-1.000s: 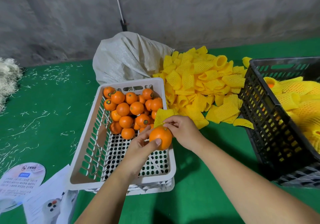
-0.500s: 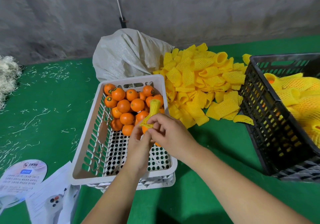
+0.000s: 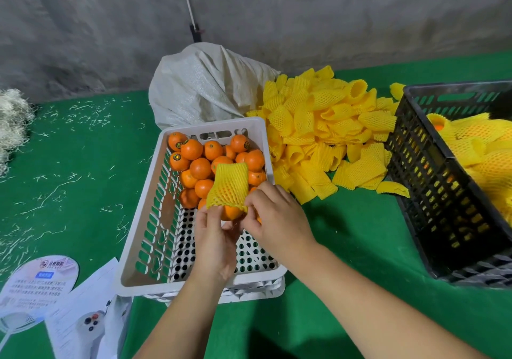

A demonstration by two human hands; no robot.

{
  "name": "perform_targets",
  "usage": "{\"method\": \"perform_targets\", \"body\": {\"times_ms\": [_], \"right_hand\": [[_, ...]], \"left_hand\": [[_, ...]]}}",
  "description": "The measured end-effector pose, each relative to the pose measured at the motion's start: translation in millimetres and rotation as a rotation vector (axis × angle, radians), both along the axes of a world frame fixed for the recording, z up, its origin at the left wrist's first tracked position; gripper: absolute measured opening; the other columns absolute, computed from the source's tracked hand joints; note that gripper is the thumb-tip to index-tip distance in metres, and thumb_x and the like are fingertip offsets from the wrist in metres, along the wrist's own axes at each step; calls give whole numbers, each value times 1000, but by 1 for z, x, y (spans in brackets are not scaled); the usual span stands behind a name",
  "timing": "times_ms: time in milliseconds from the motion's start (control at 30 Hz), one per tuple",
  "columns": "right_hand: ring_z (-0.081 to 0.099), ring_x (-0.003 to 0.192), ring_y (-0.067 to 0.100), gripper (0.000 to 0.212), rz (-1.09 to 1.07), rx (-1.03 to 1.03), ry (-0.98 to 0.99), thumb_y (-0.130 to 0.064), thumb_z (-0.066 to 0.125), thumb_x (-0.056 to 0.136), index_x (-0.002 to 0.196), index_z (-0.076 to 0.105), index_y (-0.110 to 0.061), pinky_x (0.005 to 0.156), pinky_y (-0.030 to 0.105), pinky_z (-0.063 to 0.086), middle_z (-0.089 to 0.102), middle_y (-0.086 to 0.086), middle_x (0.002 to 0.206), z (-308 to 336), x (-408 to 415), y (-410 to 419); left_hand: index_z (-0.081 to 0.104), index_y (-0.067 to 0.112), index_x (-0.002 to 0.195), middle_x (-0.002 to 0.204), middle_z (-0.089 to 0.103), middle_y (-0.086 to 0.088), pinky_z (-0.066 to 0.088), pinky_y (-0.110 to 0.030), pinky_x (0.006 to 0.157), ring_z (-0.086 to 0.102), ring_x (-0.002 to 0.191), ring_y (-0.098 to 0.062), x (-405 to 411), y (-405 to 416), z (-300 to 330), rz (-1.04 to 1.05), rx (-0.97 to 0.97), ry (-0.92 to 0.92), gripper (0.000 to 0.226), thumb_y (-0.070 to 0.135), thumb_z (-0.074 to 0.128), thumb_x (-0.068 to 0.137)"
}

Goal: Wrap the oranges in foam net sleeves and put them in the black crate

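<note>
Over the white crate (image 3: 138,250), both my hands work on one orange (image 3: 231,212) half covered by a yellow foam net sleeve (image 3: 229,185). My left hand (image 3: 214,243) pinches the sleeve's lower left edge and cups the orange from below. My right hand (image 3: 273,221) pinches the sleeve's lower right edge. Several bare oranges (image 3: 200,168) fill the far end of the white crate. The black crate (image 3: 437,192) stands at the right with wrapped oranges (image 3: 482,148) inside.
A heap of loose yellow sleeves (image 3: 327,125) lies between the two crates on the green mat (image 3: 346,247). A grey woven sack (image 3: 205,84) sits behind the white crate. Printed papers (image 3: 41,289) lie at the lower left, pale fibre scraps (image 3: 12,120) at the far left.
The sleeve, first flat beside the bare orange, has been opened and pulled over the orange's top. Both hands shifted slightly left with it.
</note>
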State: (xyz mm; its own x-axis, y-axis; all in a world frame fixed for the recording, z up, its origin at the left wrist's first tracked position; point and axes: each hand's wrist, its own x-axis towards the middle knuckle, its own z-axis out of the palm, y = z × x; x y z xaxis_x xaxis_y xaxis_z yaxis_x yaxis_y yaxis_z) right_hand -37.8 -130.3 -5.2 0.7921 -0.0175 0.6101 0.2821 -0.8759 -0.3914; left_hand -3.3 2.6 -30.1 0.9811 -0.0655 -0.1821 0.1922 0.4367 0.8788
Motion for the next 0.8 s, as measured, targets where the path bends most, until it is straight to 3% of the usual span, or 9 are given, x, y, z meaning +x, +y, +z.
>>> {"method": "perform_targets", "body": {"times_ms": [100,233,300,367,467,500,600,700,800], "right_hand": [[55,85,32,8,73,-33,71,-12,59,84,88,63,-7,71,46,51,56,12,92,-2,-9,9],[52,94,29,12,125,23,143,-18,67,88,93,60,-11,80,46,51,51,8,101,-8,-11,16],[51,98,25,33,127,159,213,-26,79,86,100,53,-13,79,40,51,46,3,106,-10,-9,12],[52,113,23,61,100,320,284,-34,86,81,122,43,-19,84,32,51,41,-2,123,-12,-5,7],[46,131,19,89,71,454,406,-40,86,80,150,32,-31,100,36,51,33,-8,141,-12,0,-3],[46,132,19,88,66,491,431,-41,86,81,151,35,-31,103,39,51,33,-8,141,-12,1,-6],[40,130,18,79,-15,553,422,-44,84,76,143,45,-33,105,41,48,34,-9,129,-16,-1,-13],[41,124,11,71,-47,663,418,-46,81,70,132,48,-34,96,26,47,29,-13,123,-19,-2,-14],[49,112,2,65,-1,794,550,-54,74,63,120,46,-42,81,11,42,36,-14,125,-12,-1,-13]], "left_hand": [[47,14,102,72,49,-1,50,-31,62,49,67,-15,-1,1,-1,48,6,47,13,5,41,107],[52,19,119,89,61,-11,52,-48,87,60,90,-27,-4,1,-4,-20,-3,100,10,15,48,111],[54,15,124,100,62,-14,51,-49,88,60,97,-30,-3,3,-3,-108,-34,81,21,23,53,104],[56,17,126,112,68,-15,51,-49,90,65,103,-31,-3,4,-3,-144,-81,105,39,34,59,92],[58,20,118,114,74,-5,59,-43,83,70,97,-23,-4,3,-9,-125,38,70,19,32,59,103],[60,22,111,110,74,-3,59,-38,77,70,92,-20,-4,2,-12,-109,78,53,11,31,58,106],[66,23,97,98,69,-4,50,-34,72,59,82,-18,-4,-1,-13,-61,128,-18,14,35,62,103],[71,22,96,87,69,1,52,-26,69,60,75,-9,-5,-2,-15,6,261,-170,12,27,65,104],[70,25,100,93,72,6,55,-21,75,66,86,-7,-11,-3,-17,105,404,-355,11,25,62,106]]}}
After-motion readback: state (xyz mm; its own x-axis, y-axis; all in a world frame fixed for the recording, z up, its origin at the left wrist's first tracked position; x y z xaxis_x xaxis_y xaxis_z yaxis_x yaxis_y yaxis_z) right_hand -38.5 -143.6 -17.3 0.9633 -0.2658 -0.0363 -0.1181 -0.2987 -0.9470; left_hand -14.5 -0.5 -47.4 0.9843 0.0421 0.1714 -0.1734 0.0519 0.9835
